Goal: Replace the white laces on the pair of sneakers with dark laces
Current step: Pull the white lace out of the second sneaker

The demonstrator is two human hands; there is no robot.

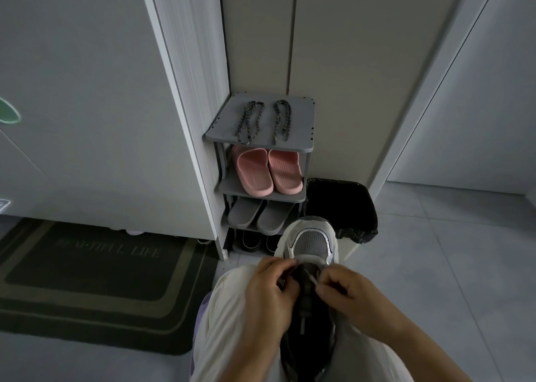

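Note:
A white and grey sneaker (310, 244) rests between my knees, toe pointing away, its dark tongue showing. My left hand (268, 297) pinches the sneaker's left eyelet edge near the toe. My right hand (352, 297) pinches a short piece of white lace (314, 280) at the right eyelets. Two dark braided laces (251, 120) (281, 120) lie side by side on the top shelf of a small grey shoe rack (304, 138), well beyond my hands. The second sneaker is not visible.
The rack holds pink slippers (268, 171), grey slippers (259, 216) and dark shoes below. A bin with a black bag (343, 207) stands right of the rack, behind the sneaker. A dark doormat (95, 283) lies at the left. White cabinet panels rise behind.

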